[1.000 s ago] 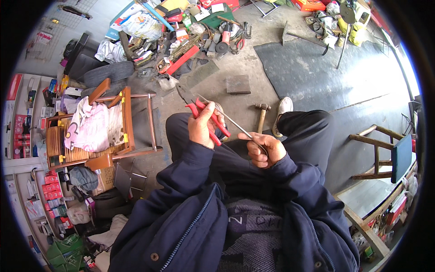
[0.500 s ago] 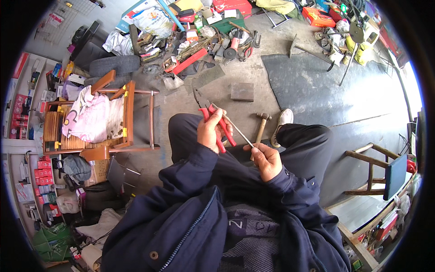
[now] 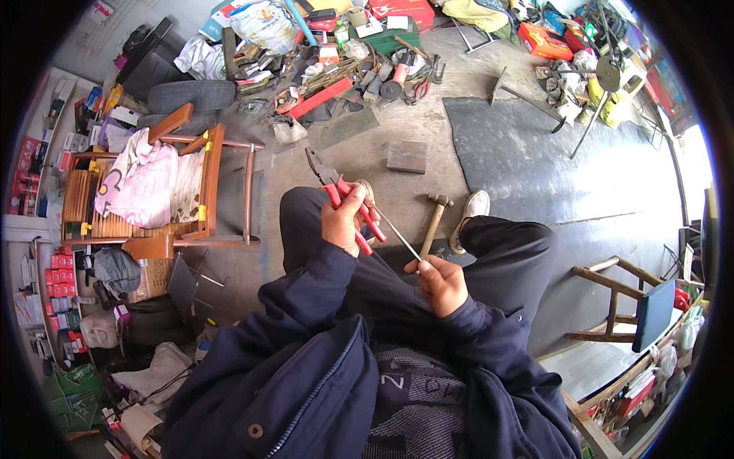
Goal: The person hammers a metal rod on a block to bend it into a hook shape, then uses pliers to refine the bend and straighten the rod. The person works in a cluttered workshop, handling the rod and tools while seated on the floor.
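Observation:
My left hand (image 3: pixel 344 219) is closed around the red handles of a pair of pliers (image 3: pixel 334 196), whose dark jaws are parted and point away to the upper left. A thin metal rod (image 3: pixel 395 231) slants from beside the pliers down to my right hand (image 3: pixel 443 287). My right fingers pinch the rod's near end. Its far end is hidden at my left fingers, so I cannot tell whether the pliers touch it. Both hands are above my lap, between my bent knees.
A hammer (image 3: pixel 435 218) with a wooden handle rests by my shoe (image 3: pixel 475 214). Farther off lie a flat metal block (image 3: pixel 407 157) and an angle grinder (image 3: pixel 394 84) among piled tools. A wooden chair (image 3: pixel 218 180) stands left, a blue-seated stool (image 3: pixel 657 306) right.
The pliers' jaws have swung a little to the left. My right hand has drawn slightly nearer to me with the rod. The whole view has shifted slightly.

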The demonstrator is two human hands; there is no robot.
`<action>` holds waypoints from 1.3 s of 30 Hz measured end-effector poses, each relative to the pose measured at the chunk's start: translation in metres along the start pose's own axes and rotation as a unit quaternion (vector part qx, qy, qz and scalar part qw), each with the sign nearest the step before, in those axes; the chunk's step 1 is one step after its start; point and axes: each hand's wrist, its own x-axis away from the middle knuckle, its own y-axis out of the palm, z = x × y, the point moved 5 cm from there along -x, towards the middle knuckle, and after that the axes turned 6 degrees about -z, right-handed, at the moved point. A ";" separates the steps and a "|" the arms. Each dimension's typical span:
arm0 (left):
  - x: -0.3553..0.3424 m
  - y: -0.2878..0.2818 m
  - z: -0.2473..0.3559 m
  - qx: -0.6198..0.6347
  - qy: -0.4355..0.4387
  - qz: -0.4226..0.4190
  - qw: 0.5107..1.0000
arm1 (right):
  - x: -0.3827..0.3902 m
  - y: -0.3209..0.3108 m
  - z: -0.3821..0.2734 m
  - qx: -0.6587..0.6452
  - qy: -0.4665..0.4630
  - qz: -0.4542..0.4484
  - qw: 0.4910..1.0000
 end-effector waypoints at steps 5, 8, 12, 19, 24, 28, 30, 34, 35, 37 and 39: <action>0.003 -0.005 -0.007 -0.004 -0.018 0.034 0.999 | 0.004 0.002 -0.014 0.256 -0.207 0.093 0.940; 0.003 -0.006 -0.010 0.016 -0.024 0.033 0.999 | -0.003 -0.004 0.006 0.102 -0.074 0.050 0.991; 0.000 -0.010 -0.017 0.016 -0.059 0.017 0.998 | -0.007 -0.008 0.017 -0.073 -0.033 0.006 0.997; 0.010 -0.027 -0.062 -0.014 -0.178 0.007 0.984 | -0.013 -0.023 0.028 -0.082 -0.040 0.060 0.994; 0.024 -0.015 -0.097 -0.057 -0.238 -0.057 0.968 | -0.018 -0.028 0.038 -0.056 -0.025 0.098 0.993; 0.038 -0.002 -0.107 -0.121 -0.268 -0.092 0.951 | -0.022 -0.029 0.040 -0.044 -0.041 0.114 0.992; 0.041 0.000 -0.103 -0.246 -0.234 -0.091 0.936 | -0.024 -0.030 0.041 -0.049 -0.035 0.124 0.990; 0.042 0.011 -0.087 -0.362 -0.084 -0.117 0.921 | -0.027 -0.031 0.042 -0.063 -0.024 0.132 0.989; 0.043 0.013 -0.086 -0.378 -0.081 -0.120 0.914 | -0.028 -0.031 0.042 -0.072 -0.013 0.139 0.988; 0.047 0.017 -0.085 -0.411 -0.079 -0.137 0.898 | -0.030 -0.031 0.043 -0.089 -0.007 0.157 0.983; 0.051 0.020 -0.087 -0.447 -0.100 -0.156 0.875 | -0.032 -0.032 0.044 -0.108 -0.021 0.173 0.979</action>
